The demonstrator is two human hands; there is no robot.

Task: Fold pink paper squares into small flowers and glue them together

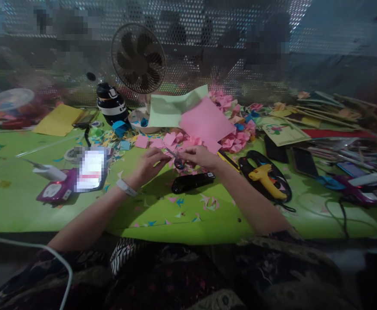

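Scissors (179, 163) with dark handles are in my right hand (199, 156), at the middle of the table. Their thin blades point up and to the left. Close by on the left, my left hand (151, 164) has its fingers drawn together; whatever they hold is too small to make out. A black stapler-like object (193, 182) lies just below both hands. Pink paper pieces (170, 139) spread right behind my fingers, and small pink and blue scraps (180, 201) dot the green table cover (162, 230) in front.
Pink (207, 120) and green (175, 107) sheets stand behind, near folded pink papers (240, 140). A fan (138, 58) and dark jug (110, 103) are at the back. Leftward are a lit phone (91, 168) and purple device (55, 189); rightward, a yellow glue gun (267, 181).
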